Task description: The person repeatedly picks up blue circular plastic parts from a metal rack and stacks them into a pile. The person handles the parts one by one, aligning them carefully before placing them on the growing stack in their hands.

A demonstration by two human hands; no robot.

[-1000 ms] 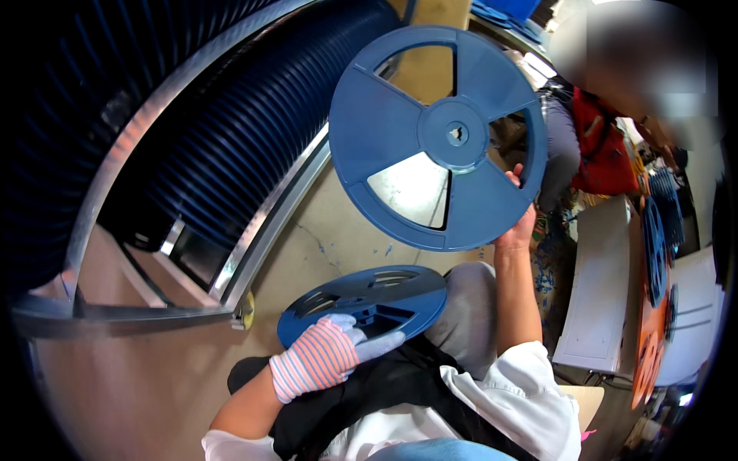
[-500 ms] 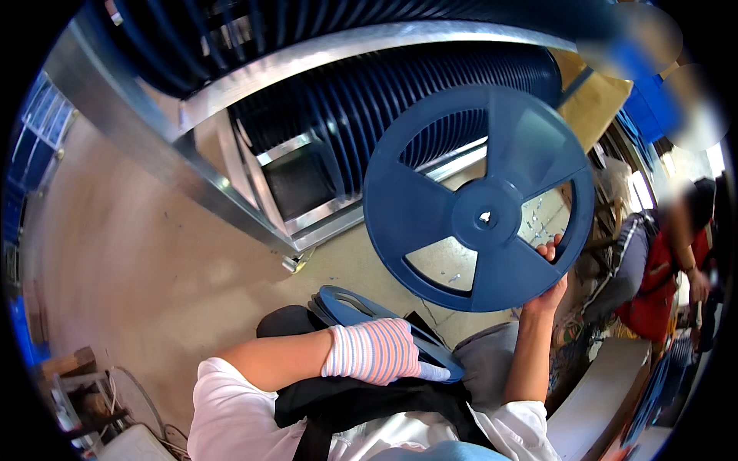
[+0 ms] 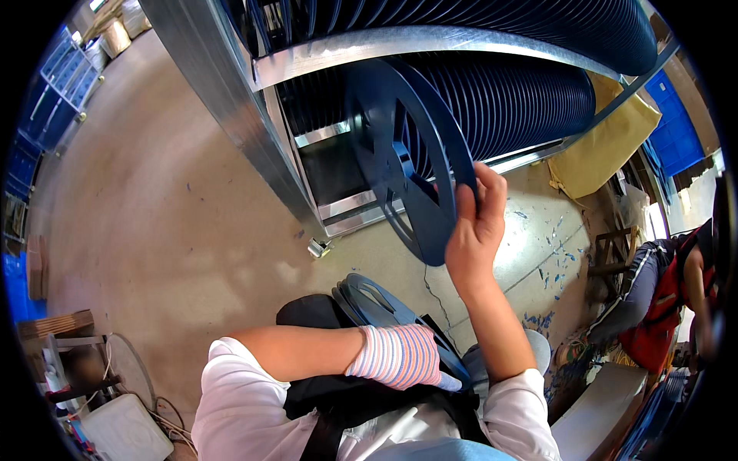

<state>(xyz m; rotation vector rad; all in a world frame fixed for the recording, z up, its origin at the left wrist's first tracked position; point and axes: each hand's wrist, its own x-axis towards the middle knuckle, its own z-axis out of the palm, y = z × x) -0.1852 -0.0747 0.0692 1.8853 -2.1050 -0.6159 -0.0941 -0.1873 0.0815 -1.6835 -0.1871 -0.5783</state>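
Note:
My bare right hand (image 3: 478,223) grips the rim of a dark blue plastic reel (image 3: 440,217), thumb on one side and fingers on the other. The reel stands nearly edge-on at the lower shelf of a metal rack, in front of a long row of similar reels (image 3: 523,107). My left hand (image 3: 403,357), in a striped knit glove, is closed over the edge of a few more blue reels (image 3: 375,300) that lean across my lap. Its fingertips are partly hidden.
The metal rack (image 3: 231,115) has an upper shelf of reels (image 3: 477,19) and a caster near the floor. At right, another person (image 3: 653,284) sits by blue scraps on the floor. A brown sheet (image 3: 607,146) and blue crate (image 3: 676,115) stand beyond. A white stool (image 3: 127,430) is lower left.
My right hand has moved left and forward, turning the reel from face-on to nearly edge-on and bringing it to the lower shelf. The left hand stays on the lap reels. The view has shifted.

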